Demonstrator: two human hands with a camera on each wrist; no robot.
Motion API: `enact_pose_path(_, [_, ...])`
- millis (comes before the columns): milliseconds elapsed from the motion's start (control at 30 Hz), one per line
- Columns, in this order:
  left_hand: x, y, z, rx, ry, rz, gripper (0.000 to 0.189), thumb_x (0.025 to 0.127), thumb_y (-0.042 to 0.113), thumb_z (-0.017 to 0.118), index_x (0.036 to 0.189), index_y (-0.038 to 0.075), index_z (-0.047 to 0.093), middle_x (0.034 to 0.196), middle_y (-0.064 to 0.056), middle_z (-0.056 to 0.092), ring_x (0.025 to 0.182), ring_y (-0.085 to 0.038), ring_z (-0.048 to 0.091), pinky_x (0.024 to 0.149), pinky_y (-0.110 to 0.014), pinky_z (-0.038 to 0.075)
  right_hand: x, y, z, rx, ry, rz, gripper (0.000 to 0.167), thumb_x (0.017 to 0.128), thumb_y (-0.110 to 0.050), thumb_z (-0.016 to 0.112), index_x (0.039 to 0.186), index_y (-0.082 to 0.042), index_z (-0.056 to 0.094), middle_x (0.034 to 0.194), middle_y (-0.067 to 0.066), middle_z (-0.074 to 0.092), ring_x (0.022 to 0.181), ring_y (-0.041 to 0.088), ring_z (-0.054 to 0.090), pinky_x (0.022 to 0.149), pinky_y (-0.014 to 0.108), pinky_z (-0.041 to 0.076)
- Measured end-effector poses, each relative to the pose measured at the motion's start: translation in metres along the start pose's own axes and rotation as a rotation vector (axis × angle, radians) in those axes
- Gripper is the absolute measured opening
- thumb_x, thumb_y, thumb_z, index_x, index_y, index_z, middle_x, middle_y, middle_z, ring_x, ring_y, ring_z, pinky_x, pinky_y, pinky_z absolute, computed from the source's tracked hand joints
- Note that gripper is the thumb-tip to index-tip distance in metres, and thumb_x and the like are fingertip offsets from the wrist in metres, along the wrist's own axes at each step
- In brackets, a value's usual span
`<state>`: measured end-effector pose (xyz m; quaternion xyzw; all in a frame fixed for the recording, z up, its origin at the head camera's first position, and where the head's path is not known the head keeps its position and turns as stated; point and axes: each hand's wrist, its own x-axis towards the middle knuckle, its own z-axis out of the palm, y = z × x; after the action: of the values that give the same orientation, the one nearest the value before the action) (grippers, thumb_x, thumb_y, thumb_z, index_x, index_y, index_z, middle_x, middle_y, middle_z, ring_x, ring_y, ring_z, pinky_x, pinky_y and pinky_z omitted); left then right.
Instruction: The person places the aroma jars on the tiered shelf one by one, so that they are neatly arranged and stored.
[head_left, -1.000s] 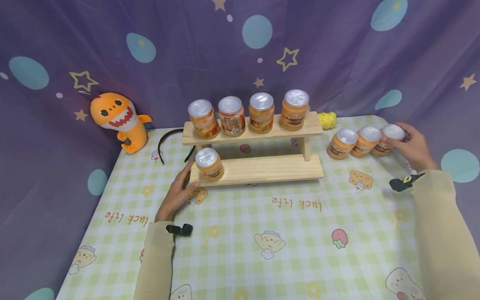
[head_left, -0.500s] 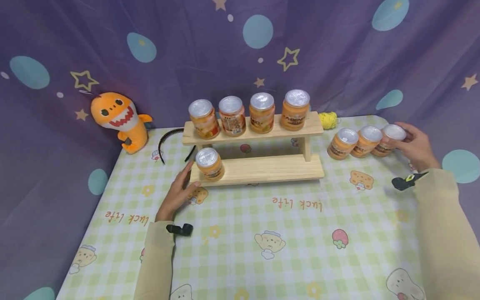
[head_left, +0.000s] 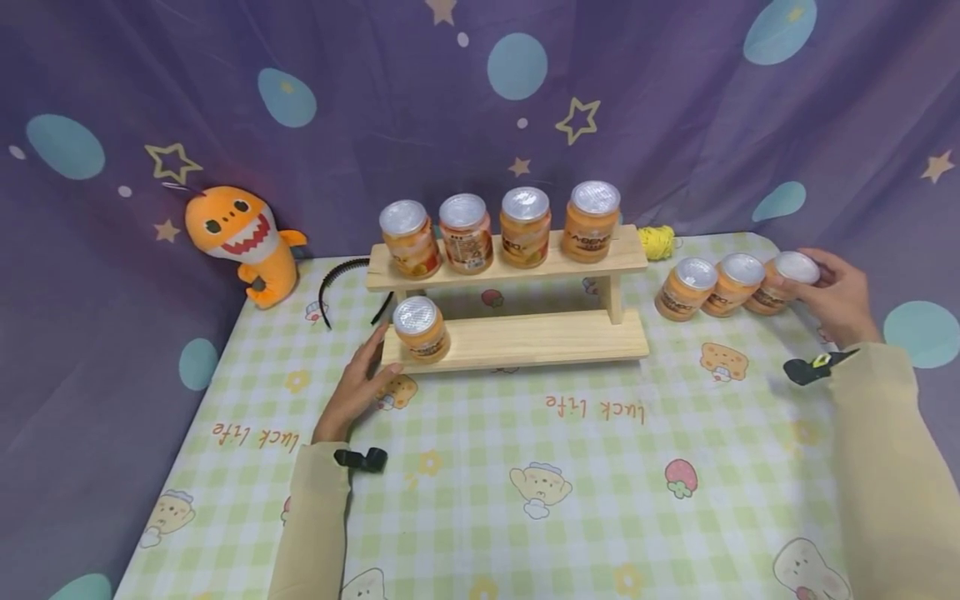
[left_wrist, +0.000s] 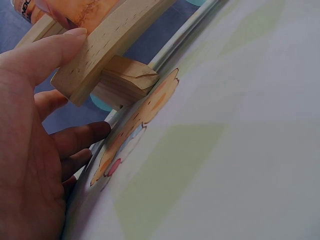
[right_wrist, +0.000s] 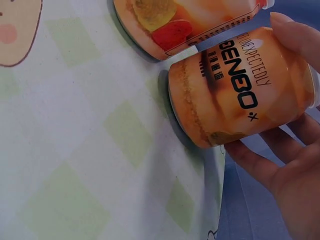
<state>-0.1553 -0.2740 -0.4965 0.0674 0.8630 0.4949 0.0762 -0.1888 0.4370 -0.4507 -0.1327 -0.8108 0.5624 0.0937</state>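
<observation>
At the right of the head view, my right hand (head_left: 836,300) grips the end jar (head_left: 780,283) of a row of three. This jar is orange with a silver lid. In the right wrist view, my thumb lies on one side of the held jar (right_wrist: 240,90) and my fingers on the other, its base close over the cloth. My left hand (head_left: 362,387) holds the lower left end of a two-tier wooden shelf (head_left: 540,337). Its thumb presses on the board (left_wrist: 107,47), with the index finger behind the board's end. One jar (head_left: 422,331) stands on the lower tier beside that hand.
Several matching jars (head_left: 525,229) line the upper tier. Two more jars (head_left: 686,290) stand left of the held one. An orange shark plush (head_left: 247,246), a black headband (head_left: 330,279) and yellow yarn (head_left: 657,242) lie near the back edge of the checked tablecloth (head_left: 480,450).
The lid of the jar in my right hand has shifted slightly right, so the jar leans a little more. My left hand and the shelf have stayed in place.
</observation>
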Motion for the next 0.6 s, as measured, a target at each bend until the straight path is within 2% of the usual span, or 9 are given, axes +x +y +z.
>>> enact_pose_path(233, [0.0,0.001,0.001,-0.013,-0.002,-0.026,0.08,0.098,0.031,0.064,0.162,0.031,0.016,0.167,-0.014,0.02,0.152,-0.04,0.027,0.123,-0.065,0.013,-0.007,-0.009,-0.003,-0.004,0.063,-0.022,0.05,0.083,-0.011,0.081,0.127,-0.025,0.063,0.09,-0.033,0.065,0.078,-0.012,0.059,0.065,0.004,0.047])
enact_pose_path(367, [0.0,0.0,0.001,-0.013,-0.007,-0.018,0.08,0.098,0.03,0.064,0.162,0.03,0.015,0.168,-0.014,0.019,0.153,-0.04,0.025,0.122,-0.066,0.013,-0.011,-0.015,-0.007,0.017,0.097,-0.067,0.047,0.082,-0.006,0.081,0.123,-0.025,0.067,0.087,-0.033,0.067,0.075,-0.013,0.06,0.064,0.004,0.047])
enact_pose_path(600, [0.001,-0.001,0.0,-0.011,-0.005,-0.01,0.08,0.099,0.028,0.064,0.162,0.029,0.016,0.167,-0.013,0.021,0.153,-0.039,0.026,0.123,-0.065,0.013,-0.016,-0.03,-0.013,0.037,0.13,-0.142,0.049,0.08,0.0,0.08,0.124,-0.019,0.068,0.093,-0.029,0.067,0.08,-0.012,0.062,0.067,0.002,0.048])
